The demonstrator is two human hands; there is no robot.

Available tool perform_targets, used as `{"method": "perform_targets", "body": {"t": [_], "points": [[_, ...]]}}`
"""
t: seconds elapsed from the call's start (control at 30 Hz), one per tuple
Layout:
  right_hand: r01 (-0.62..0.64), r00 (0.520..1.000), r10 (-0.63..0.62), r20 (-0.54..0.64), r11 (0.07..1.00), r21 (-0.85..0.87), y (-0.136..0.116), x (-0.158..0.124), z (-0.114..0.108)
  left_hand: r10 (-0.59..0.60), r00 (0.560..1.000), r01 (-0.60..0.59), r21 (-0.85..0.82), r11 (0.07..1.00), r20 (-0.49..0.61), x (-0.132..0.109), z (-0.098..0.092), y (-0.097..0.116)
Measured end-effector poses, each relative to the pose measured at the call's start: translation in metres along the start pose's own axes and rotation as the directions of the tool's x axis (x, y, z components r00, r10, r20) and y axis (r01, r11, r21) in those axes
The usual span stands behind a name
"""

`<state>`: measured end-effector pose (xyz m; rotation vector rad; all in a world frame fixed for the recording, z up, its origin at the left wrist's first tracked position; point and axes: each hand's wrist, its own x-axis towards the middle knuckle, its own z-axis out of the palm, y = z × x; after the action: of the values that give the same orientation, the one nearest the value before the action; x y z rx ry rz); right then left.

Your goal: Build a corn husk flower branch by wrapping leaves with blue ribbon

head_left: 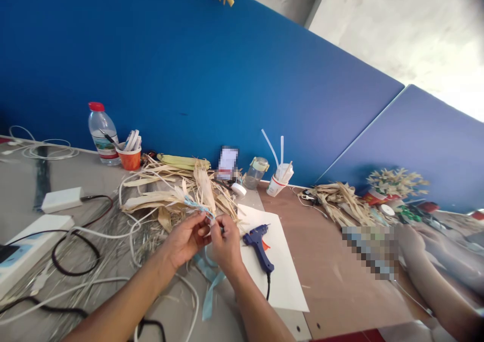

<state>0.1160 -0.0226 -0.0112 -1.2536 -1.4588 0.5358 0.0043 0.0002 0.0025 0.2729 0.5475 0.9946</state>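
My left hand (189, 241) and my right hand (226, 241) meet just in front of a pile of dry corn husks (151, 201). Both are closed, thumbs and fingers pinching a thin light-blue ribbon (198, 207) that runs out over the husks. Whether the ribbon is wound around a stem between my fingertips, I cannot tell. A wider pale-blue strip (209, 291) hangs down below my hands. Right of my right hand, a blue hot glue gun (260, 246) lies on a white sheet of paper (285, 276).
Cables and a white power strip (34, 246) cover the left side. Along the blue partition (189, 79) stand a bottle (104, 135), an orange cup (129, 158), a phone (228, 161), a jar (256, 173) and a white cup (276, 185). At right, another person's arms (434, 281) are near a blurred-out phone-like object.
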Motion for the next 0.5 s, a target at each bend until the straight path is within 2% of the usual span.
{"method": "perform_targets", "body": {"t": [0.13, 0.2, 0.37, 0.5], "points": [[0.07, 0.998, -0.07, 0.002, 0.996, -0.052, -0.003, -0.001, 0.0, -0.09, 0.996, 0.09, 0.007, 0.996, -0.018, 0.001, 0.002, 0.002], [0.102, 0.995, -0.103, -0.004, 0.991, -0.086, -0.003, -0.001, -0.001, -0.091, 0.995, 0.091, 0.006, 0.996, -0.037, 0.002, 0.002, 0.001], [0.064, 0.991, -0.076, -0.107, 0.991, -0.116, -0.001, 0.001, -0.001, 0.105, 0.994, -0.105, -0.002, 0.994, 0.015, 0.002, 0.001, -0.008], [-0.063, 0.989, 0.064, -0.136, 0.998, 0.01, 0.0, 0.003, 0.0, 0.146, 0.988, -0.147, 0.026, 0.989, 0.04, 0.003, 0.001, -0.015]]}}
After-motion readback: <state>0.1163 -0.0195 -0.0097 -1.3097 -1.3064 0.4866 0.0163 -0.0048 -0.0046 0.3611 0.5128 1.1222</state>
